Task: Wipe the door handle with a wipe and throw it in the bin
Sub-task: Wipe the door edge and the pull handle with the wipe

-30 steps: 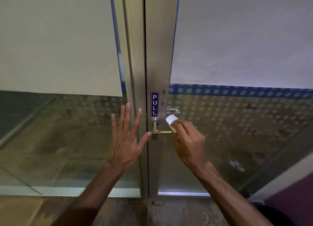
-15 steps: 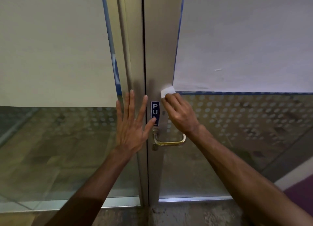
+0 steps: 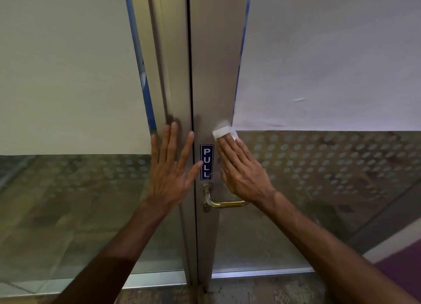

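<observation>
A brass lever door handle (image 3: 224,203) sticks out of the metal door frame (image 3: 216,75) below a blue PULL sign (image 3: 206,162). My right hand (image 3: 241,169) lies flat on the frame above the handle, pressing a folded white wipe (image 3: 223,132) under its fingertips; the wipe's top edge shows past the fingers. My left hand (image 3: 172,167) is spread flat against the left frame strip, fingers apart, holding nothing. My right wrist covers the handle's far end. No bin is in view.
Glass door panels with a dotted film fill both sides, with pale sheets (image 3: 330,52) covering their upper halves. A tiled floor shows through the glass. A purple surface (image 3: 405,267) lies at the lower right.
My right hand left the handle, rose with the wipe up the frame beside the PULL sign, and flattened there. My left hand stayed on the left frame.
</observation>
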Tool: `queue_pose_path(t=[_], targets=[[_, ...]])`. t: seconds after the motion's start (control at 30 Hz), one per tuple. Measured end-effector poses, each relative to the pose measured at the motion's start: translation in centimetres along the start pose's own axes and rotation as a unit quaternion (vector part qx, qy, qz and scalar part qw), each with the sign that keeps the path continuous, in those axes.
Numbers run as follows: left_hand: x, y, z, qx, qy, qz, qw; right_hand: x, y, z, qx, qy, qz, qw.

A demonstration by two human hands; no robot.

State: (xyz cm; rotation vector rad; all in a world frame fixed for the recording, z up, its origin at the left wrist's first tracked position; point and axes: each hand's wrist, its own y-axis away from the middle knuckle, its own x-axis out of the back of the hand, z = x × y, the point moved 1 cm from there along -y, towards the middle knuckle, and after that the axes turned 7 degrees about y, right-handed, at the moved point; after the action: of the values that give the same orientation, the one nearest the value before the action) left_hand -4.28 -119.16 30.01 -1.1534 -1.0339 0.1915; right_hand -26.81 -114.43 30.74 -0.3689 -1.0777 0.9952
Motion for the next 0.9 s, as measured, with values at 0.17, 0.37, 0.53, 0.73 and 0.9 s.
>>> queue_pose_path(t=[0.17,0.37,0.53,0.73,0.9], targets=[[-1.9,-0.2,-0.3,-0.012,-0.003,0.026,1.0,-0.3,0.7,-1.0,-0.023,0.008,-0.058,0.998],[-2.1,-0.2,-0.6,-0.002,-0.015,0.045,0.999,-0.9,3.5,-3.2,0.007,0.018,-0.133,0.991],[-2.1,-0.3,-0.7,-0.001,-0.023,0.055,0.998,-1.1,4.2,-2.4,0.044,0.032,-0.171,0.984],[-2.2,-0.5,-0.6,0.005,-0.02,0.05,0.999,-0.3,1.4,-0.7,0.007,0.052,-0.123,0.991],[-2.5,-0.7,-0.8,-0.002,-0.021,0.057,0.998,-0.6,0.9,-1.1,-0.018,0.029,-0.105,0.994]])
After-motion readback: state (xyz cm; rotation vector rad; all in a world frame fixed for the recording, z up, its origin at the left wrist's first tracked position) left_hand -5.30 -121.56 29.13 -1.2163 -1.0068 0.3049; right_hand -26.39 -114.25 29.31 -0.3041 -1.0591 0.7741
